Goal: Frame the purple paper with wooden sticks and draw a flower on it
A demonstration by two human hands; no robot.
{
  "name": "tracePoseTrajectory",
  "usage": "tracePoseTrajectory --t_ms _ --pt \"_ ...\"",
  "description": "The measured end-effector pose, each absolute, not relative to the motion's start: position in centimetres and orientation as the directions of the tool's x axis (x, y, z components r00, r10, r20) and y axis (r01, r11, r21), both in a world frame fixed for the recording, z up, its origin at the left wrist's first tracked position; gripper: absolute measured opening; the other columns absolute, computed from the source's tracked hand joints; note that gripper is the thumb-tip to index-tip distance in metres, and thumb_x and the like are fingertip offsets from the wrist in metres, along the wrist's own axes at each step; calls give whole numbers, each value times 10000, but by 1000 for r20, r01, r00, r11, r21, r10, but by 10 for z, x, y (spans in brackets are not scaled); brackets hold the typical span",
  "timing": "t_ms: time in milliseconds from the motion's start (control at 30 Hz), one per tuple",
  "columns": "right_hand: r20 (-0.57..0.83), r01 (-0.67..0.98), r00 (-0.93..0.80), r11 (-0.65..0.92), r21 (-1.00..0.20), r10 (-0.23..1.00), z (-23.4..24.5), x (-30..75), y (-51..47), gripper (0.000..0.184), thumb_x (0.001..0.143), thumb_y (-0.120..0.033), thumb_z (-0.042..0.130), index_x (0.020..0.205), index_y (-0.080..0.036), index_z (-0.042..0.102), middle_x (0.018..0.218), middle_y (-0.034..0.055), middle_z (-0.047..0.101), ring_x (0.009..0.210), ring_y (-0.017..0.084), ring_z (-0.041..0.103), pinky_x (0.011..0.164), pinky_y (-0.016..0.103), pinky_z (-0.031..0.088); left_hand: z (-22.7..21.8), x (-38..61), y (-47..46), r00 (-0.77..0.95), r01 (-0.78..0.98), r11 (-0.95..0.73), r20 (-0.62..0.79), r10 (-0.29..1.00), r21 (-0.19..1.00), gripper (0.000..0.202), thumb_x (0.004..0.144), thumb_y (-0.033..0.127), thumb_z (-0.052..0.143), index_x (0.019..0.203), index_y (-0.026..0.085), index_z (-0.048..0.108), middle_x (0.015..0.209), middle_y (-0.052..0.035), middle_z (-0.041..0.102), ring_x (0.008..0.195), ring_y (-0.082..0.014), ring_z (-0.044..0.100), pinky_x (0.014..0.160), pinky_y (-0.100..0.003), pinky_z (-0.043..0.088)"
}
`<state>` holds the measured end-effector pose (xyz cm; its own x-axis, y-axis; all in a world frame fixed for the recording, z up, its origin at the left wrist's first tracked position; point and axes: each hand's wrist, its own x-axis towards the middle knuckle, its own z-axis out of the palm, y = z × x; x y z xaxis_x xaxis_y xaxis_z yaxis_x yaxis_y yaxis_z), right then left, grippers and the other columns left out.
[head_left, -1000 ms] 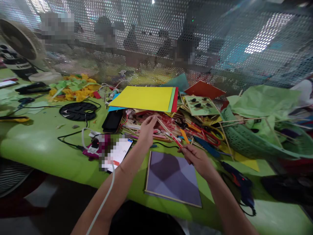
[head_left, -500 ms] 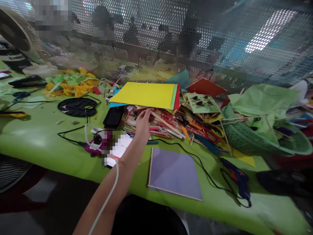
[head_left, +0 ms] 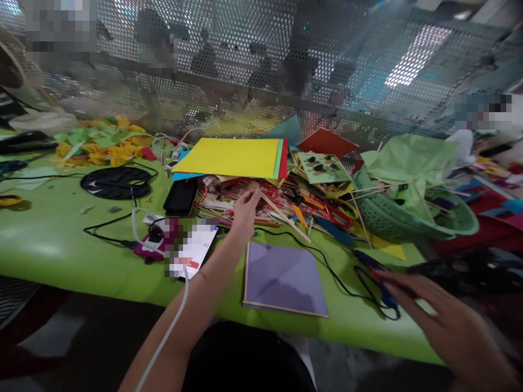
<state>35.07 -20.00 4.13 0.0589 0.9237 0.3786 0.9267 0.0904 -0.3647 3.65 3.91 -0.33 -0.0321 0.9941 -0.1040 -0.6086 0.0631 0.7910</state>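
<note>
My left hand (head_left: 245, 211) reaches over a heap of sticks and pens (head_left: 281, 204) at mid table. Its fingers pinch the end of a thin wooden stick (head_left: 288, 220), which slants down to the right. Just below lies a purple square panel (head_left: 283, 277) edged with sticks. My right hand (head_left: 445, 321) comes in at the lower right with fingers stretched out and apart, holding nothing. Its fingertips are right by a dark blue glue gun (head_left: 373, 269) that lies on the green table (head_left: 61, 239) with its black cord.
A stack of yellow, green and red paper (head_left: 232, 157) lies behind the heap. A green basket (head_left: 412, 220) with green paper stands to the right. A black phone (head_left: 180, 196), a second phone (head_left: 194, 250) on a cable and a black disc (head_left: 116, 182) lie left. A perforated metal screen (head_left: 245, 65) backs the table.
My right hand let go of the stick, left the view, and has come back low on the right by the glue gun. My left hand still pinches the stick over the heap.
</note>
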Motion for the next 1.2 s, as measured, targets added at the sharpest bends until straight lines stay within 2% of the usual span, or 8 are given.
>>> tracePoseTrajectory --t_ms 67,300,533,700,867,1033,1100,1200 --pt "324 872 -51 200 -446 945 43 320 -154 274 941 -468 597 1108 -319 754 1114 80 760 995 297 724 890 458 570 -2 37 37 -1 -598 85 -107 994 797 318 701 412 850 850 156 733 686 20 666 587 -83 612 575 -196 545" --pt "250 784 -178 291 -549 952 22 250 -45 360 937 -440 593 1148 -205 766 950 87 722 741 213 656 693 348 510 1 36 33 76 -550 127 -103 992 826 346 736 440 831 915 152 761 709 -7 691 622 -122 656 483 -196 544" --pt "197 660 -38 172 -731 980 -8 244 -32 354 822 -555 699 859 -208 763 796 61 736 691 213 628 649 330 482 -2 37 36 61 -502 115 -97 993 857 341 754 435 813 957 161 788 798 -38 737 658 -140 682 514 -221 560" --pt "114 468 94 57 -882 989 -17 259 -34 378 716 -559 807 779 -199 711 682 18 665 591 163 555 576 299 475 -16 31 52 -116 -427 24 -81 990 904 339 802 442 758 990 160 769 777 -18 721 638 -113 666 593 -227 577" --pt "63 304 163 11 -953 985 -16 267 -32 476 655 -613 821 840 -204 664 665 -3 653 580 164 606 581 318 546 -27 18 67 -238 -246 -104 44 970 964 350 871 307 660 1188 164 702 1098 -95 746 960 -181 714 906 -355 591" --pt "38 126 205 12 -992 978 -10 259 -34 458 586 -511 900 836 -204 669 685 -5 668 571 148 605 588 318 567 -18 19 56 -181 12 -277 275 944 961 423 793 146 710 1205 244 705 1412 -73 617 1410 -251 467 1226 -434 316" --pt "40 80 227 22 -997 973 -8 256 -35 455 563 -482 919 822 -203 670 675 -4 670 572 151 605 588 322 572 -13 28 44 -60 72 -327 331 942 942 315 828 166 685 1131 238 731 1299 -66 687 1313 -246 552 1197 -435 352" --pt "59 59 258 46 -997 964 -8 254 -35 449 566 -490 917 807 -205 667 688 -1 670 604 159 615 599 322 573 -7 44 23 208 104 -375 349 914 921 175 905 283 639 1015 227 764 1027 -47 775 1004 -212 699 983 -358 520"
